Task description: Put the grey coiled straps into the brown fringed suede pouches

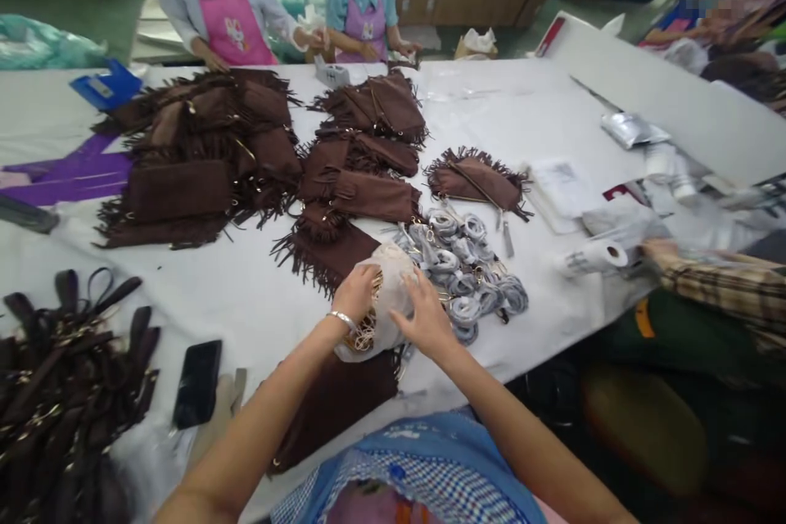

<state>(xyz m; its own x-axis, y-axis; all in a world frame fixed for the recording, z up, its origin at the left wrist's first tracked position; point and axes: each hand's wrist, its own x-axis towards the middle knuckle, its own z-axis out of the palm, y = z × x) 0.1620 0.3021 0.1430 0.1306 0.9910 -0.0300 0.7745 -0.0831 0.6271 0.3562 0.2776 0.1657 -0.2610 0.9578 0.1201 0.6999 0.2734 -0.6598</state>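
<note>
A whitish, translucent plastic bag [396, 278] lies in front of me, with gold-coloured metal pieces and pale cords [367, 332] showing at its left side. My left hand [356, 295] is closed at the bag's left edge, its fingertips partly hidden among the gold pieces. Against the bag's right side rests my right hand [426, 315], fingers and thumb spread. Under and nearer than the bag is a dark brown pouch [344, 401]. Bundles of coiled grey cords [476, 278] with metal clips lie just right of my right hand.
Brown fringed bags [178, 196] are heaped across the table [246, 303]. Dark straps [55, 377] and a black phone [197, 383] lie at left. A plastic roll [593, 258] and a sleeved arm [718, 274] are at right. Two people in aprons stand opposite.
</note>
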